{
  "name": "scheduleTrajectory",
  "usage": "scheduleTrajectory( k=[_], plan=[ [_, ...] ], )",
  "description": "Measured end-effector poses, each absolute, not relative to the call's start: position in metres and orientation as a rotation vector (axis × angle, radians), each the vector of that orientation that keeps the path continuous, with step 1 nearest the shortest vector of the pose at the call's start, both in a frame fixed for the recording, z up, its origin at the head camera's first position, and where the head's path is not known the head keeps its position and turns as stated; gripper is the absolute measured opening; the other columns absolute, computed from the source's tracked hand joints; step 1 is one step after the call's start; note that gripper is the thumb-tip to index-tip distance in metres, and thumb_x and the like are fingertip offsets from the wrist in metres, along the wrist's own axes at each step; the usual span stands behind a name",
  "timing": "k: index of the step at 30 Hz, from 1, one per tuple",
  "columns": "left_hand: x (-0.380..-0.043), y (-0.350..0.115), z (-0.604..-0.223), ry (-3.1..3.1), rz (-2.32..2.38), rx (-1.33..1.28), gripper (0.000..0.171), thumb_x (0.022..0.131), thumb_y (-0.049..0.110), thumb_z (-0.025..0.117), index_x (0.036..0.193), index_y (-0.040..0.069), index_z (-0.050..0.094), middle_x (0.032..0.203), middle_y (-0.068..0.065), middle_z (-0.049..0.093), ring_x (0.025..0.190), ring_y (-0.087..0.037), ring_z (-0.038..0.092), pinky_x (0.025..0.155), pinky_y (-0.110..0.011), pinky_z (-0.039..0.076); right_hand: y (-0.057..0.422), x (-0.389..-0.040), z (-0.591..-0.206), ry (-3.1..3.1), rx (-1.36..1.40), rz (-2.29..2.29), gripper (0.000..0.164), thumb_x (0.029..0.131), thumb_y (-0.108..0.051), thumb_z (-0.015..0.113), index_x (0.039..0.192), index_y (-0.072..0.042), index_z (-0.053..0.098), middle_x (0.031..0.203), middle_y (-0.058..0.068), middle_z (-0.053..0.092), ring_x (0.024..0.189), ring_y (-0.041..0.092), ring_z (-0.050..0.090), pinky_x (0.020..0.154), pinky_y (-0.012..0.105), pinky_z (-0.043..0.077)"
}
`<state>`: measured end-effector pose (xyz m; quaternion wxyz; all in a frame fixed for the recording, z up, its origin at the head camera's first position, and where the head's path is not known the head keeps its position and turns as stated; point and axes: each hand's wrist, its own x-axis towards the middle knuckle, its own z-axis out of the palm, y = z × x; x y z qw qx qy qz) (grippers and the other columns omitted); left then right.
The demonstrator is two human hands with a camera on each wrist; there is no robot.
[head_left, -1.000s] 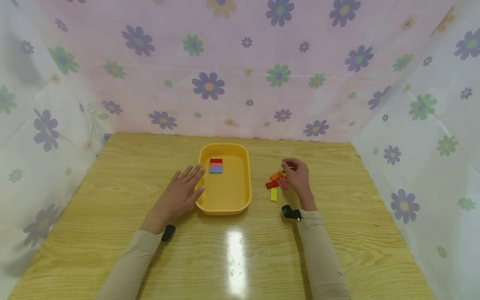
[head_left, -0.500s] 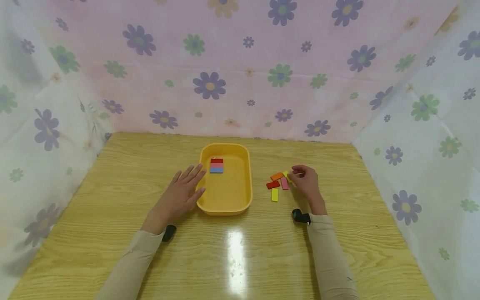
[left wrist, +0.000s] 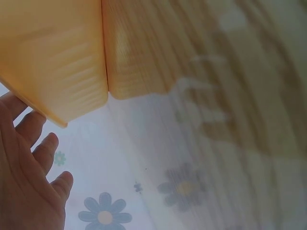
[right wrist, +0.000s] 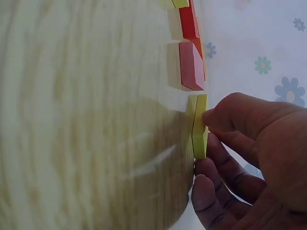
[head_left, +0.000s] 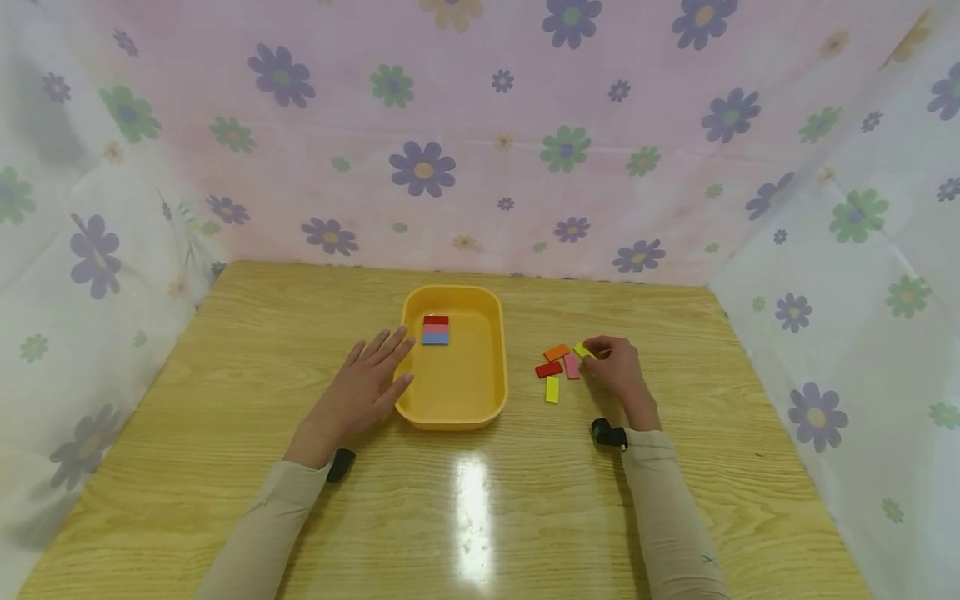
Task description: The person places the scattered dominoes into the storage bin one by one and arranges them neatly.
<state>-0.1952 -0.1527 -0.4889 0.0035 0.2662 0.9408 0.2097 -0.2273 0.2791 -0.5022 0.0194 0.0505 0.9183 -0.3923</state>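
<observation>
My left hand (head_left: 360, 387) lies with fingers spread against the left side of a yellow plastic tray (head_left: 491, 414), its fingertips at the rim. Inside the tray, a red block (head_left: 436, 320), a pink block (head_left: 436, 329) and a blue block (head_left: 435, 339) stand side by side near the upper left. To the right of the tray, my right hand (head_left: 618, 371) pinches a flat yellow rectangular block (right wrist: 199, 127) between thumb and fingers, low at the table. Part of that block is hidden behind the fingers in the head view.
Loose on the wooden table (head_left: 465, 517) near the right hand are an orange block (head_left: 557, 352), a dark red block (head_left: 549, 369), a pink block (head_left: 572, 367) and another yellow block (head_left: 552, 389). Flowered cloth (head_left: 480, 125) hangs at the back and both sides.
My right hand has drawn back to the right and a little lower, and the yellow block at its fingertips has shifted slightly right, away from the orange one. The left hand stays put.
</observation>
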Motion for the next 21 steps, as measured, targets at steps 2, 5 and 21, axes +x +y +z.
scheduleTrajectory(
  k=[2, 5, 21],
  plan=[
    [-0.1953, -0.1525, -0.4891, 2.949, 0.662, 0.834, 0.063, 0.109, 0.041, 0.044, 0.162, 0.012, 0.027, 0.170, -0.006, 0.018, 0.157, -0.033, 0.013, 0.125, -0.060, 0.006, 0.2801, -0.2273, -0.5017, 2.852, 0.142, -1.194, 0.032, 0.093, -0.005, 0.065, 0.122, 0.006, 0.069, 0.118, 0.025, 0.067, 0.104, 0.036, 0.061, 0.088, 0.043, 0.053],
    [-0.1953, -0.1524, -0.4894, 2.950, 0.670, 0.838, 0.063, 0.109, 0.041, 0.044, 0.162, 0.012, 0.027, 0.170, -0.007, 0.018, 0.157, -0.034, 0.014, 0.125, -0.061, 0.006, 0.2815, -0.2268, -0.5008, 2.854, 0.138, -1.158, 0.032, 0.093, -0.008, 0.067, 0.123, 0.005, 0.068, 0.118, 0.024, 0.067, 0.104, 0.035, 0.061, 0.088, 0.043, 0.053],
    [-0.1945, -0.1528, -0.4880, 2.950, 0.672, 0.832, 0.063, 0.109, 0.042, 0.043, 0.162, 0.013, 0.027, 0.170, -0.006, 0.018, 0.157, -0.034, 0.013, 0.125, -0.061, 0.007, 0.2833, -0.2247, -0.5000, 2.843, 0.144, -1.100, 0.031, 0.095, -0.016, 0.073, 0.118, 0.005, 0.068, 0.112, 0.022, 0.067, 0.099, 0.033, 0.061, 0.089, 0.045, 0.052]
  ],
)
